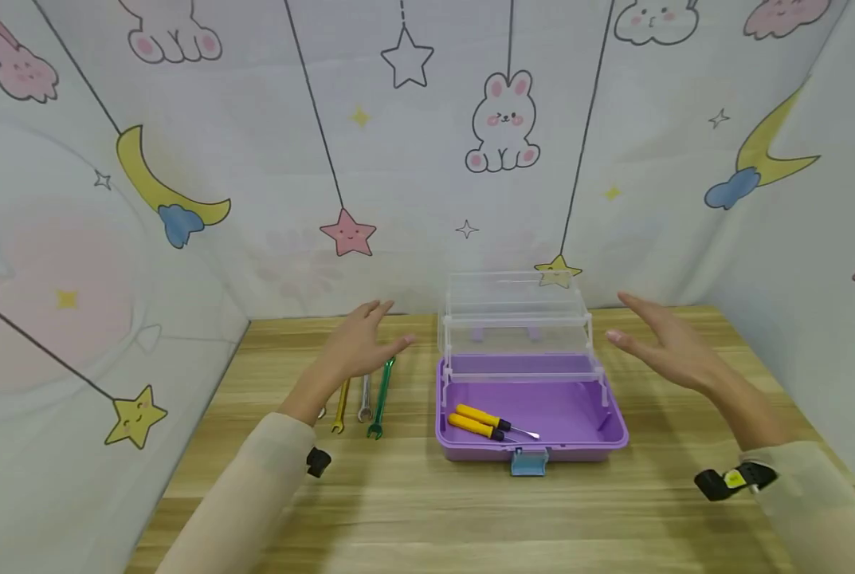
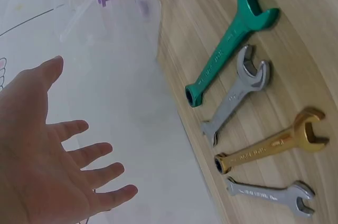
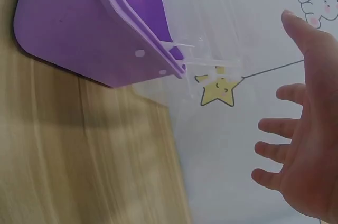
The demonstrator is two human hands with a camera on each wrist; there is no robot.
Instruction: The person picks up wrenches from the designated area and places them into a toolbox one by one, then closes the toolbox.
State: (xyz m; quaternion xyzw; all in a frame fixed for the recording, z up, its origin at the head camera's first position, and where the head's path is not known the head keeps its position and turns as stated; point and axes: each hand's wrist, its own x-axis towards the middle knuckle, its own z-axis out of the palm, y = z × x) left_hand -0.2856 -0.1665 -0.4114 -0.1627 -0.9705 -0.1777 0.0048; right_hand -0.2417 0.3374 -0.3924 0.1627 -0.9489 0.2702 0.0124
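Both hands hover with fingers spread, holding nothing. In the head view my left hand (image 1: 355,343) is above the wrenches, partly hiding them. The left wrist view shows a green wrench (image 2: 224,49), a larger silver wrench (image 2: 235,94), a gold wrench (image 2: 269,147) and a smaller silver wrench (image 2: 264,192) side by side on the table. My right hand (image 1: 674,351) is in the air to the right of a purple toolbox (image 1: 535,454). The box stands open, its clear trays (image 1: 520,323) raised at the back. Two yellow-handled screwdrivers (image 1: 473,425) lie inside, at the front left.
The wooden table (image 1: 413,518) runs back to a white cloth backdrop (image 1: 427,175) printed with stars, moons and rabbits. A light-blue latch (image 1: 529,462) hangs on the box's front. Black straps (image 1: 735,480) with cameras sit at the wrists.
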